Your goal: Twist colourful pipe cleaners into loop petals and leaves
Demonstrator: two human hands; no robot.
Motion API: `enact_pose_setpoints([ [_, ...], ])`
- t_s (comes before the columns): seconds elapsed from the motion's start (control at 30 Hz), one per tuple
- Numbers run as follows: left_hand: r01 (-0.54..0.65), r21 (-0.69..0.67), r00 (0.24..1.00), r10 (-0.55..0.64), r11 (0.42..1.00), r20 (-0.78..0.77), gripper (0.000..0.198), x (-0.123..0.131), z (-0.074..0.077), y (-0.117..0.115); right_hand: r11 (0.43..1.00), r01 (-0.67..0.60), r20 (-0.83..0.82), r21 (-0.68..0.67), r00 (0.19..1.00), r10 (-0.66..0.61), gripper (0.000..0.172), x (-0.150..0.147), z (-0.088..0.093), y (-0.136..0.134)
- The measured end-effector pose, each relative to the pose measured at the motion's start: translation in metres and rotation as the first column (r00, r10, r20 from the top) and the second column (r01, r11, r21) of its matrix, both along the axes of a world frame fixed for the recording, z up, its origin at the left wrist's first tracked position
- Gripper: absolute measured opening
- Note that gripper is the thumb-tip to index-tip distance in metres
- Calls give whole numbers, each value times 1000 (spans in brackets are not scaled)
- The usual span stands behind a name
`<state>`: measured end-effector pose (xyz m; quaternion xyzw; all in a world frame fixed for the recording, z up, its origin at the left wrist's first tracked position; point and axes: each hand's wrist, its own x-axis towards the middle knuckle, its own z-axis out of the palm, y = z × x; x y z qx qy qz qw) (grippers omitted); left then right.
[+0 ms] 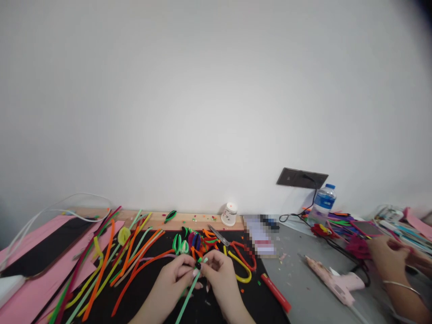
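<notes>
Over the black mat, my left hand (178, 276) and my right hand (218, 270) meet with their fingertips pinched together. Between them is a light green pipe cleaner (187, 297), its long end hanging down toward the near edge. A small dark piece (198, 266) shows at the fingertips where the pipe cleaner is held; what exactly it is cannot be made out. Just beyond my hands lies a cluster of bent pipe-cleaner loops (195, 241) in green, orange and purple. Scissors (232, 249) with red and yellow handles rest beside it, blades pointing away.
Loose pipe cleaners (108, 252) spread over the left side. A white paper cup (229, 214) stands upside down near the wall. Rightward are a red stick-shaped object (276, 293), a pink glue gun (334, 281), a water bottle (323, 202) and another person's hand (388, 256).
</notes>
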<state>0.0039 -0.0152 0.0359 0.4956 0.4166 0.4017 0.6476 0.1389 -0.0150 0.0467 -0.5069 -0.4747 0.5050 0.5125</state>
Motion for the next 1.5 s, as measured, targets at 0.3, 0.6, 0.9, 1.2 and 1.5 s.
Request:
enact_pose_setpoints([
  [0.3, 23, -29, 1000, -23, 999, -3, 22, -1, -2, -1, 999, -5, 88, 45, 996, 1, 12, 2, -6, 0],
  [0.6, 12, -57, 1000, -12, 998, -6, 22, 1, 2, -3, 993, -27, 154, 112, 988, 9, 10, 3, 0, -2],
  [0.9, 65, -103, 995, -57, 993, 81, 31, 1, 6, -3, 994, -78, 128, 72, 989, 68, 6, 5, -1, 0],
  [1.2, 115, -143, 993, -112, 983, 31, 37, 1, 7, -4, 994, -53, 148, 96, 988, 39, 11, 5, -1, 0],
  [1.5, 204, -145, 979, -203, 968, 26, 34, 6, 0, -9, 994, -94, 79, 62, 993, 89, 13, 1, 1, -3],
])
